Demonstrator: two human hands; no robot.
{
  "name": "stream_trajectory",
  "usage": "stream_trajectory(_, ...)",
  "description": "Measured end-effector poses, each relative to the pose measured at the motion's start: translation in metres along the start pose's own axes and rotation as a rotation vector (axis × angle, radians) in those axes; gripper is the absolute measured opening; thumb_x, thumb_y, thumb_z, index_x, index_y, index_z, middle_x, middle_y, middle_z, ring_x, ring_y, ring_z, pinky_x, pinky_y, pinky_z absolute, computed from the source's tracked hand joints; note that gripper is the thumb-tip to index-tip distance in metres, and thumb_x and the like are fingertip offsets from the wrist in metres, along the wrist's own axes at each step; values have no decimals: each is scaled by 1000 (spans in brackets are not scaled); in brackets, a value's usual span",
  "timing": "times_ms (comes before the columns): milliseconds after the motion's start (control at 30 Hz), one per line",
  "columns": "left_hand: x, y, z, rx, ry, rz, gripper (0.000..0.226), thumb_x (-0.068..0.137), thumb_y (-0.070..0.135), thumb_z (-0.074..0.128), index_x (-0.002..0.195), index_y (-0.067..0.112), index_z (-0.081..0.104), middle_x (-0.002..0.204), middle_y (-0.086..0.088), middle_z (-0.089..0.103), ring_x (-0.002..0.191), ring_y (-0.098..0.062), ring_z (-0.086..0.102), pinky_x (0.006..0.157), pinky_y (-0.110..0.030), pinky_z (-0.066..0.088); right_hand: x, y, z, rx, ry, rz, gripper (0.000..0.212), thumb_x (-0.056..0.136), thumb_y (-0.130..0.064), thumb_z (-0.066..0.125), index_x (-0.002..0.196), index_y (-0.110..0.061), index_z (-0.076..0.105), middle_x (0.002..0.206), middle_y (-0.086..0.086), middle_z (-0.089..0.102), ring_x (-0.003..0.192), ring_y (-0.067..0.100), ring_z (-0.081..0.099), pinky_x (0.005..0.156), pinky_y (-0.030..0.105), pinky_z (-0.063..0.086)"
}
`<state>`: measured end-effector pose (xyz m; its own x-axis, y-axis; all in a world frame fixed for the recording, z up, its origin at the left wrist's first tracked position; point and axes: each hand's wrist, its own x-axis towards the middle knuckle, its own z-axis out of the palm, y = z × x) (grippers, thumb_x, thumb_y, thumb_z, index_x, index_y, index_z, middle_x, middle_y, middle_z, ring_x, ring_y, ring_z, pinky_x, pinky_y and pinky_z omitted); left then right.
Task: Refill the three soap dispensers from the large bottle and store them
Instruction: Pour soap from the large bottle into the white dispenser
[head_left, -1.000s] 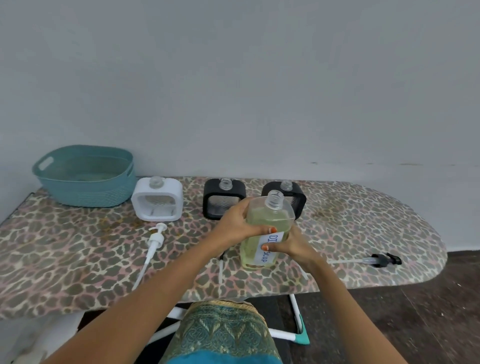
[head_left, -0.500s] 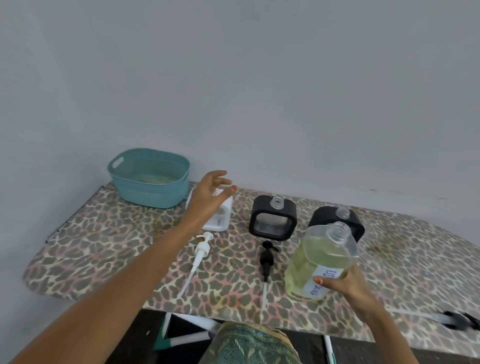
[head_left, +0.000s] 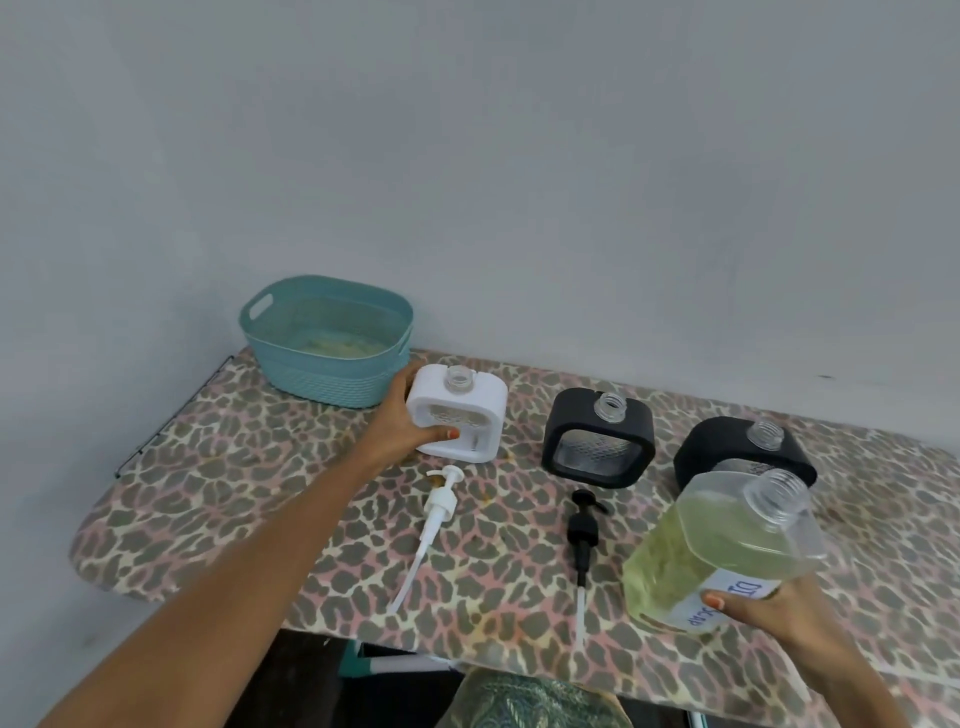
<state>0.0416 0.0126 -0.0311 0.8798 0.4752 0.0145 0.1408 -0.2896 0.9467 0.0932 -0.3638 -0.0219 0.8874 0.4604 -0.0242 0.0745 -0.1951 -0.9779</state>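
Left hand (head_left: 410, 421) had reached white dispenser (head_left: 457, 415) mid-frame, fingers curled round it. Right hand (head_left: 769, 613) gripped tilted large bottle (head_left: 722, 551), lower right. Apparently no pouring yet; no dispenser in basket (head_left: 291, 353), upper left.

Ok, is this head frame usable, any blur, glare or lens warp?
Head view: light is soft and even, no hard shadows or glare; the wide-angle lens leaves the ironing board tilted and slightly bowed; the large bottle in the right hand is a little soft, its label only partly readable; the white dispenser in the left hand's grip is clear.
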Motion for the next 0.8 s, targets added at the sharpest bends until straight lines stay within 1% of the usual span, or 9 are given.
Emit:
stream_trajectory(200,7,-5,-4,4,13,-52,67,67,8,78,124,13,44,106,4,54,99,-16,52,80,-26,43,3,13,2,30,54,-1,79,7,-62,85,71,-17,73,74,-1,74,68,11,69,59,16,54)
stream_trajectory(267,8,-4,-3,-3,19,-46,62,67,8,78,119,14,45,99,6,54,96,-17,52,75,-22,44,3,15,4,50,70,2,87,6,-60,86,76,-10,72,73,0,74,69,12,69,58,17,54)
stream_trajectory(367,8,-4,1,-16,70,-42,58,66,10,79,113,15,45,103,-1,54,95,-17,52,80,-29,44,2,18,7,76,108,-1,98,3,-57,86,83,-3,66,70,-2,74,66,10,69,55,15,53)
stream_trajectory(500,1,2,-2,-20,170,-8,56,65,12,80,107,17,43,95,6,54,94,-17,52,83,-33,46,3,14,10,126,88,-20,63,12,-39,88,71,-22,75,70,-3,73,65,11,69,56,18,55)
stream_trajectory(600,-9,16,-7,-75,254,21,57,65,10,80,107,19,43,91,16,51,90,-14,53,79,-27,44,-1,10,12,118,85,-62,70,13,-45,88,75,-17,71,70,-6,73,65,7,69,57,16,53)
stream_trajectory(633,-13,21,-9,-79,273,37,57,65,10,80,106,20,42,90,17,51,87,-11,52,75,-24,43,-2,9,14,111,88,-83,68,19,-43,91,79,-19,69,71,-7,73,67,6,69,59,18,54)
stream_trajectory(700,-23,29,-12,-67,281,83,56,65,13,80,105,19,42,89,15,51,82,-4,52,70,-20,41,-6,4,17,96,78,-132,44,37,-37,92,76,-26,73,76,-9,74,71,7,70,63,22,55)
stream_trajectory(767,-35,37,-15,-62,268,119,57,64,13,81,105,19,41,90,15,51,82,0,51,69,-18,42,-9,3,20,58,97,-181,37,46,-31,90,78,-38,73,79,-12,74,73,7,70,61,18,54)
stream_trajectory(800,-41,40,-16,-66,260,133,57,64,12,80,105,20,41,90,15,51,82,1,51,69,-17,42,-11,2,22,64,122,-190,34,51,-26,89,79,-36,73,79,-13,74,73,6,70,60,16,54)
